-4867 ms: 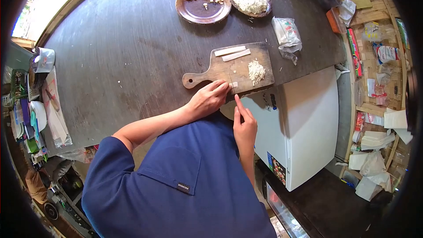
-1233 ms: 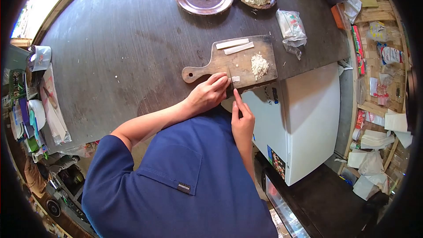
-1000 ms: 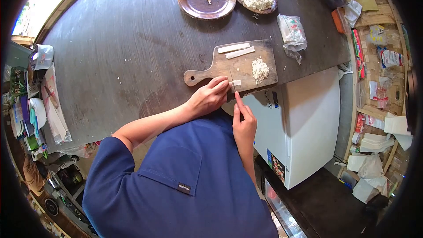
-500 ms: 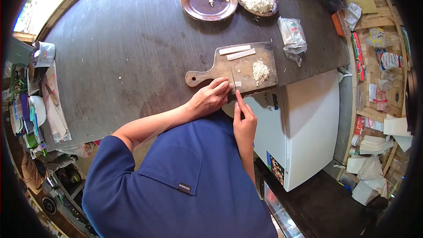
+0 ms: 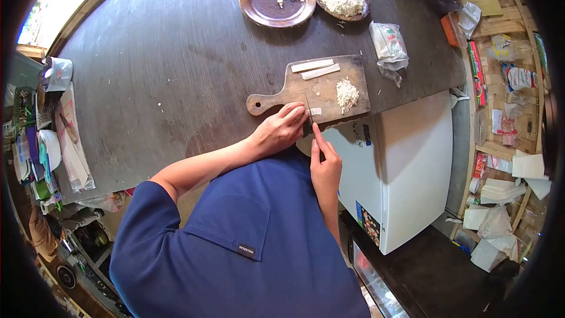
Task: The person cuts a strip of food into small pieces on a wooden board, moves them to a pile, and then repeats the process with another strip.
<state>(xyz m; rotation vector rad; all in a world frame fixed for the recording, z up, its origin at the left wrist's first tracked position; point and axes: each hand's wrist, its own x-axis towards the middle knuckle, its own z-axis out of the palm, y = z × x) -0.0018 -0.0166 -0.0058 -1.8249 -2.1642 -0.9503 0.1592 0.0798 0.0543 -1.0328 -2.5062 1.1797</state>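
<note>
A wooden cutting board (image 5: pixel 353 66) with a handle lies at the table's near edge. Two pale sticks (image 5: pixel 318 69) rest on its far part, and a pile of chopped pale bits (image 5: pixel 347 95) is at its right. My left hand (image 5: pixel 285 126) is closed at the board's near edge, fingertips pinching a small pale piece beside the blade. Closed around the handle of a thin knife (image 5: pixel 308 107), my right hand (image 5: pixel 325 162) has its index finger stretched along it. Small cut slices (image 5: pixel 316 111) lie just right of the blade.
Beyond the board are a brown plate (image 5: pixel 276 16) with light brown pieces and a dark plate (image 5: pixel 318 6) heaped with white shreds. A plastic bag (image 5: pixel 389 47) sits right of them. A white freezer (image 5: pixel 415 171) stands below the table's right edge. Utensils (image 5: pixel 48 85) are at far left.
The knife has shifted slightly left, toward my left fingertips, and the small slices now lie apart from its blade. The whole view has shifted slightly.
</note>
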